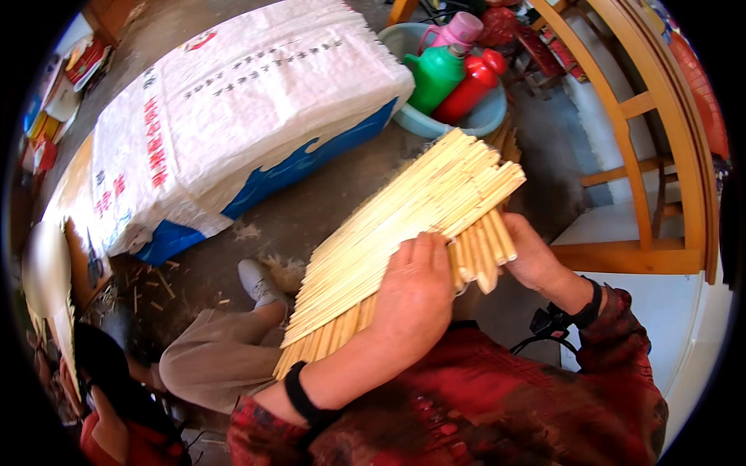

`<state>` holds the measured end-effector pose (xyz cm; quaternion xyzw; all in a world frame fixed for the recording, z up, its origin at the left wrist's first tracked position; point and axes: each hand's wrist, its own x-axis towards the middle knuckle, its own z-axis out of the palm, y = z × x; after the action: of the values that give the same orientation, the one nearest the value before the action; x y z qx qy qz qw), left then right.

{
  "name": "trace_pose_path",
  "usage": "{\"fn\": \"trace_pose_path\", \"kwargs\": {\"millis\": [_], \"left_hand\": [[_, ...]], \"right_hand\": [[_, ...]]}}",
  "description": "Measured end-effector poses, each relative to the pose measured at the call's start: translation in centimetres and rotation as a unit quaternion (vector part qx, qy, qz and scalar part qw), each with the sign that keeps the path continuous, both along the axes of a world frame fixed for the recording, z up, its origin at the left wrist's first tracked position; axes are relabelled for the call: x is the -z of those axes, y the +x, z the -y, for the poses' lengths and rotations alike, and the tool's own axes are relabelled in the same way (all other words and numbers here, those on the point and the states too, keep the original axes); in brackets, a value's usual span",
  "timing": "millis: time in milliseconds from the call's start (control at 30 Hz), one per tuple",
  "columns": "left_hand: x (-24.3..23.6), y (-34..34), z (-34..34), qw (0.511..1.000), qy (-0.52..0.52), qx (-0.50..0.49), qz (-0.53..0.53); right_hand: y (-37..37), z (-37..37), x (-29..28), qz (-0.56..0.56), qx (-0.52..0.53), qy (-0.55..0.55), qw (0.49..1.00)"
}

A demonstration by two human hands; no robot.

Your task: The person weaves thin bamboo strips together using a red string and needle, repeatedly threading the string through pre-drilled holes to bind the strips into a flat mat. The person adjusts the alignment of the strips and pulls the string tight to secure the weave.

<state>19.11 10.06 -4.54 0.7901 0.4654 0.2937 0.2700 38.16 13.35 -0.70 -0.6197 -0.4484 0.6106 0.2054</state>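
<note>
A flat panel of pale yellow plant stalks (388, 221) slants across my lap, its stalks laid side by side. A second layer of stalks shows beneath it, crossing at another angle along the near edge. My left hand (416, 291) lies over the near edge, its fingers bent down onto the stalks and gripping them. My right hand (532, 248) holds the right end, where several thicker stalk ends stick out; most of its fingers are behind them. Black bands circle both wrists.
A large block covered with white woven sacking (241, 101) stands ahead. Beyond the panel, a pale blue basin (489, 116) holds green, red and pink flasks. A wooden frame (633, 147) rises at right. Another person's arm (109, 423) and stalk scraps (165, 286) show at left.
</note>
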Motion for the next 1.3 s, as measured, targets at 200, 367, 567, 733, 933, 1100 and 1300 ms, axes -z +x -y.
{"fn": "trace_pose_path", "kwargs": {"millis": [200, 367, 567, 733, 933, 1100, 1300], "left_hand": [[-0.1, 0.8, 0.2, 0.997, 0.031, 0.018, -0.067], [0.7, 1.3, 0.4, 0.997, 0.045, 0.001, -0.057], [0.7, 0.6, 0.1, 0.999, 0.037, 0.011, -0.024], [0.5, 0.5, -0.1, 0.999, 0.025, 0.019, -0.02], [0.4, 0.6, -0.2, 0.999, 0.025, 0.017, -0.044], [-1.0, -0.5, -0.5, 0.997, 0.04, 0.027, -0.052], [-5.2, -2.8, -0.7, 0.995, 0.064, 0.05, -0.049]], "right_hand": [[0.9, 0.4, 0.8, -0.008, 0.016, 0.021, 1.0], [1.5, 0.3, 1.6, -0.002, 0.04, 0.007, 0.999], [0.7, -0.2, 1.2, 0.001, 0.013, -0.02, 1.0], [-0.5, 0.0, 0.7, -0.063, 0.036, 0.003, 0.997], [-0.2, -0.4, 1.4, -0.17, 0.08, -0.046, 0.981], [1.0, -1.5, 0.4, -0.192, 0.031, -0.115, 0.974], [5.5, -3.7, -0.8, -0.144, 0.022, -0.023, 0.989]]}}
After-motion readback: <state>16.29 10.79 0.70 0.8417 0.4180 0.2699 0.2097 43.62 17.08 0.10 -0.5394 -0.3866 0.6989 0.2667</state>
